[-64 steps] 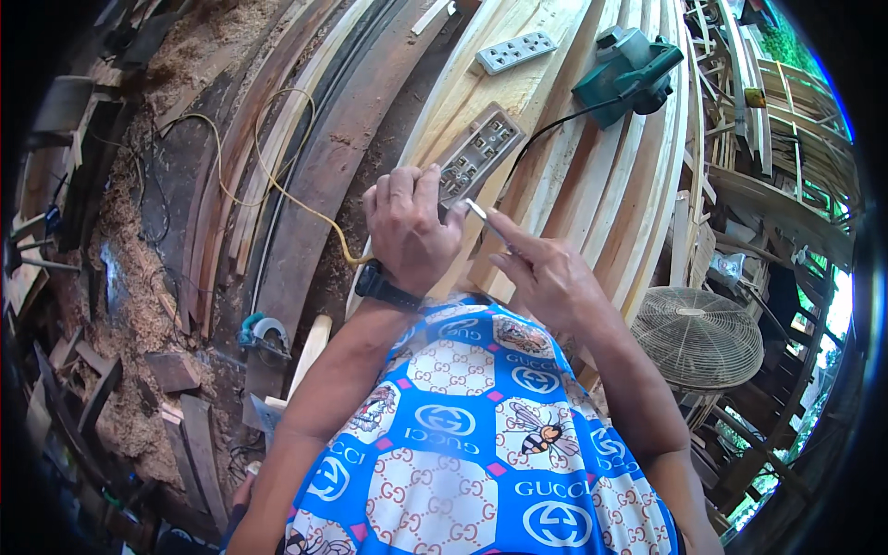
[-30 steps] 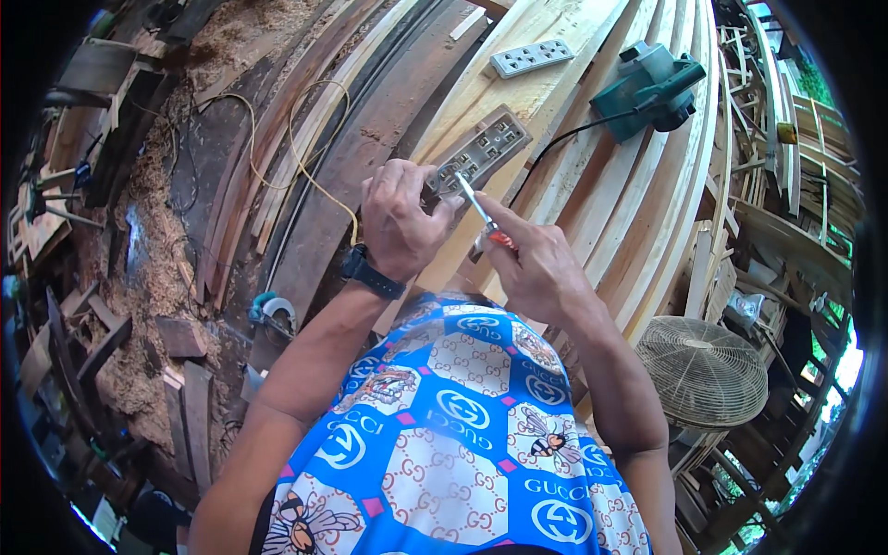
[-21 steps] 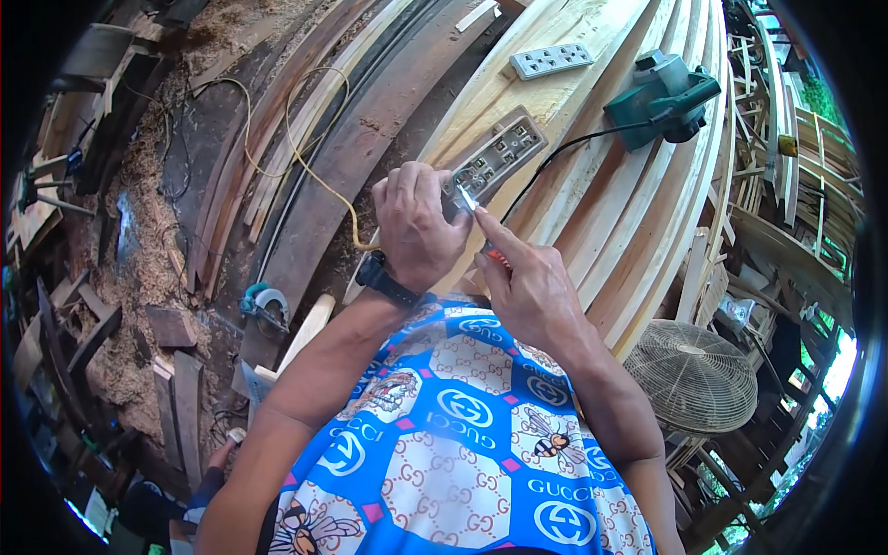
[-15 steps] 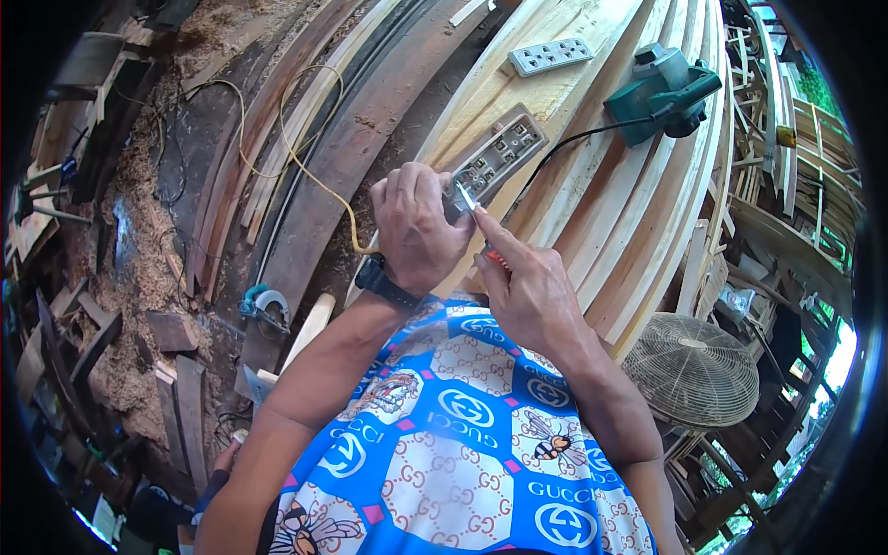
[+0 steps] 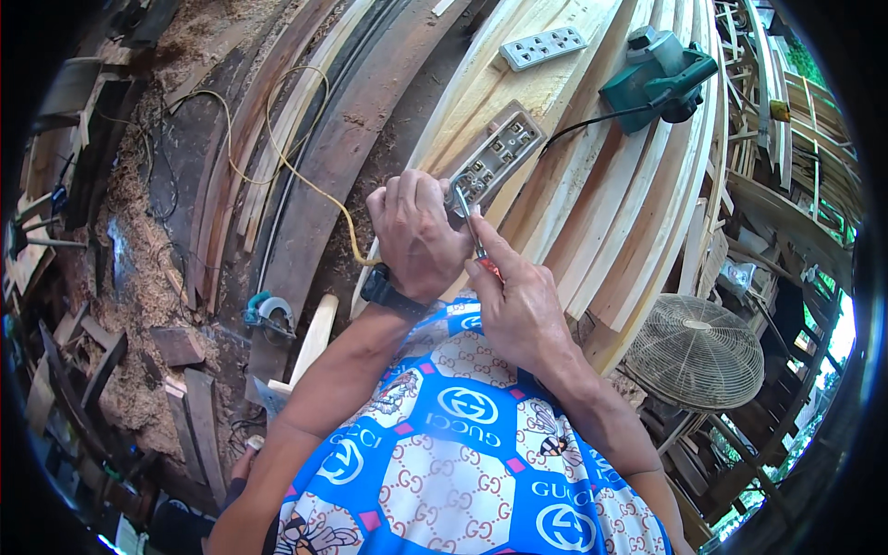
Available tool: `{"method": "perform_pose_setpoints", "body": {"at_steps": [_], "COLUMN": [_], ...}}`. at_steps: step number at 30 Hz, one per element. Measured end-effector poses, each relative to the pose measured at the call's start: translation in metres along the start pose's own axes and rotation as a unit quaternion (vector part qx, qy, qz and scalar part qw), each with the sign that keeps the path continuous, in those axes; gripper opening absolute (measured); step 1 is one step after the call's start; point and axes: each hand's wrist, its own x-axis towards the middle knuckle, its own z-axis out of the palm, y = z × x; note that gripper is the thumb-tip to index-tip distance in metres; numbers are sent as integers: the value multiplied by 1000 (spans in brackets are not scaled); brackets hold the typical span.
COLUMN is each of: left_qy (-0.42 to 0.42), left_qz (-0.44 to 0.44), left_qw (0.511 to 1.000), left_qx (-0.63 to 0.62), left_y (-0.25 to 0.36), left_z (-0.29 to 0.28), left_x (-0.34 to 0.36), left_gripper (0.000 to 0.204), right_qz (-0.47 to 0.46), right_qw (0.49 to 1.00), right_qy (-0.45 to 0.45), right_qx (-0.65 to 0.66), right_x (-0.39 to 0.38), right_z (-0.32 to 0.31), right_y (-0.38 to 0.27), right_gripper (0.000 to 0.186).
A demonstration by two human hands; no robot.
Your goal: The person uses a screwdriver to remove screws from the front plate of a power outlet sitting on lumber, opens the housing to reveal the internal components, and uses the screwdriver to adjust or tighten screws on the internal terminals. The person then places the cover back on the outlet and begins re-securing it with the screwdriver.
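My left hand (image 5: 418,225), with a dark watch on its wrist, is closed round the near end of an opened power strip base (image 5: 499,153). Metal contacts show inside the base, which lies over pale planks. In my right hand (image 5: 525,301) is a screwdriver (image 5: 477,242) with a red handle; the index finger stretches along its shaft. The tip reaches into the base's near end, beside my left fingers. Whether it sits on a screw I cannot make out. A yellow cord (image 5: 344,217) runs to my left hand. Beyond lies the white socket cover (image 5: 544,48).
A green power planer (image 5: 652,83) with a black cord rests on the long planks (image 5: 610,222). To the right stands a round fan (image 5: 696,351). At left are a circular saw (image 5: 270,313), sawdust and offcuts. Part of another person (image 5: 242,462) shows at lower left.
My right hand has drawn slightly nearer to me, and the screwdriver now points more steeply away. My left hand keeps its hold on the base. The whole view has shifted a little.
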Motion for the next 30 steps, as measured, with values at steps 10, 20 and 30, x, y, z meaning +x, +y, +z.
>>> {"method": "perform_pose_setpoints", "body": {"at_steps": [10, 20, 30], "left_qy": [7, 21, -75], "left_qz": [2, 2, -12], "left_qw": [1000, 1000, 997], "left_qx": [25, -19, -10], "left_y": [1, 8, 9], "left_z": [2, 0, -35], "left_x": [-3, 1, 14], "left_gripper": [48, 32, 54], "right_qz": [38, 39, -65], "right_qw": [998, 998, 997], "right_qy": [14, 13, 46], "right_qx": [39, 57, 16], "right_x": [-2, -3, -26], "right_z": [7, 4, -34], "right_y": [-3, 7, 37], "right_gripper": [61, 61, 57]}}
